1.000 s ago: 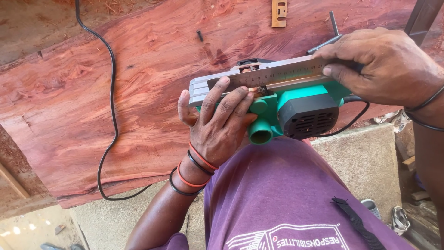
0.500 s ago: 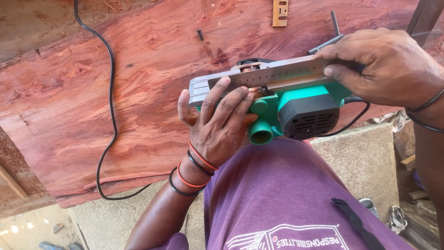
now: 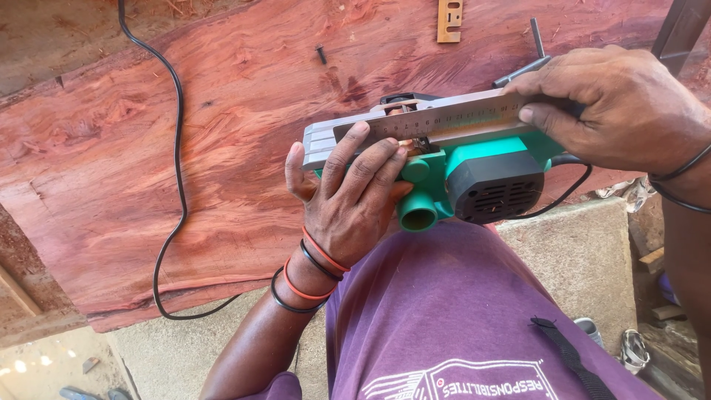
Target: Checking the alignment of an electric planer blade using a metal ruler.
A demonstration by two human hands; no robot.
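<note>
Clamped around the green electric planer (image 3: 474, 178), the left hand (image 3: 352, 200) props it sole-up against the lap, above the red wood slab (image 3: 185, 148), while the right hand (image 3: 615, 111) pinches a steel ruler (image 3: 444, 118) flat along the sole, apparently checking blade alignment.

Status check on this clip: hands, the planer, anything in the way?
Left hand grips the green electric planer, fingers on a metal ruler. Right hand pins the ruler's far end. Planer upturned over the red wood slab. Nothing blocking.

Red wood slab (image 3: 222, 148), black cable (image 3: 176, 148)
</note>
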